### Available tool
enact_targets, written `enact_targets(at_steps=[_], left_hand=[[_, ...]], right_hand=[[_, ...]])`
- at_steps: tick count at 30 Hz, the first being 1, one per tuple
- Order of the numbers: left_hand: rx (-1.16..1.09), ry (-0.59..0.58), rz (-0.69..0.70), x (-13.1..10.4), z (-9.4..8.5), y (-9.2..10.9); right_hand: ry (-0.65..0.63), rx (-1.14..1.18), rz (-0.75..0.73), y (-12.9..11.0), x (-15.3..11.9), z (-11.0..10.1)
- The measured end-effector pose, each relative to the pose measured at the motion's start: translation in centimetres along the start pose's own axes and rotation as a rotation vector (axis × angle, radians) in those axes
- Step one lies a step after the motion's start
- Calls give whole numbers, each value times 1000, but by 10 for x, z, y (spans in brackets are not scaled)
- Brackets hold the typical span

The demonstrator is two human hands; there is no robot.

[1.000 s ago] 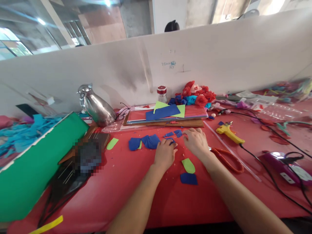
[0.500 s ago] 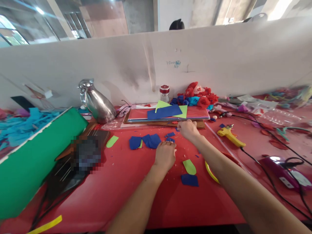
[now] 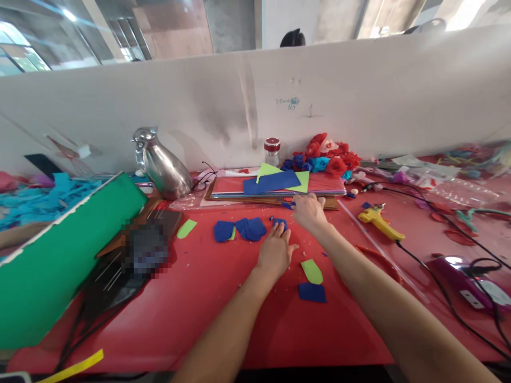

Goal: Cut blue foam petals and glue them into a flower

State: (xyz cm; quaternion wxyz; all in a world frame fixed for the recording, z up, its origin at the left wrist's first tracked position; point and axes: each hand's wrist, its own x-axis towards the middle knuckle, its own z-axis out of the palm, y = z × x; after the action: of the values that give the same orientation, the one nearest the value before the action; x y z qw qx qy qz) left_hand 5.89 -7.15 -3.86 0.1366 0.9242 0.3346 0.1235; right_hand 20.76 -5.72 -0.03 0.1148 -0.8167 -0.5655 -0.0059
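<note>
My left hand (image 3: pixel 276 249) lies on the red table with its fingers spread, the fingertips on a small blue paper piece (image 3: pixel 280 222). Farther right, my right hand (image 3: pixel 310 210) is closed at the front edge of the paper stack, around something I cannot make out; a small blue scrap (image 3: pixel 287 205) is beside its fingertips. Left of my left hand are overlapping blue paper pieces (image 3: pixel 251 229). A green rounded piece (image 3: pixel 312 272) and a blue piece (image 3: pixel 312 292) lie nearer the front.
A steel jug (image 3: pixel 165 167) and a green board (image 3: pixel 75 255) are on the left. Behind my hands sit stacked papers (image 3: pixel 275 183), a red-lidded jar (image 3: pixel 272 151) and crepe flowers (image 3: pixel 335 159). A yellow glue gun (image 3: pixel 379 222) with cables lies right.
My left hand's fingers have spread and moved onto the small blue piece. Blue scraps near my hands have shifted. At the far left, part of another person's arm has appeared behind the board.
</note>
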Motion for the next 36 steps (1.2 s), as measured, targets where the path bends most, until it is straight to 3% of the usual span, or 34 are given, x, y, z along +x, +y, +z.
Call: enact_targets(at_steps=[5,11,14,19,22,24,27,30,33,36], left_hand=[[1,60,-3,2,3,-3],[5,10,10,-1,2,-2],[5,2,14,-2,2,-3],[6,18,31,3,11,-7],[-19,74,53,6,14,-9],[-17,123,48,7,12,-12],[42,153,-75,5,-2,-20],[89,102,-253,-3,-24,-30],[24,208,-328,-19,-44,-32],[-399,277,-354,-36,-49,-19]], right_hand=[[-14,120,-105,-18,6,11],[-68,157,-183,-44,17,38],[-27,187,-134,-37,20,39],[129,289,-57,-9,17,19],[221,431,-21,6,-1,12],[308,646,23,12,-20,13],[392,895,88,15,-54,19],[377,1044,89,10,-84,25],[330,1223,134,-2,-104,27],[169,1440,179,-18,-114,29]])
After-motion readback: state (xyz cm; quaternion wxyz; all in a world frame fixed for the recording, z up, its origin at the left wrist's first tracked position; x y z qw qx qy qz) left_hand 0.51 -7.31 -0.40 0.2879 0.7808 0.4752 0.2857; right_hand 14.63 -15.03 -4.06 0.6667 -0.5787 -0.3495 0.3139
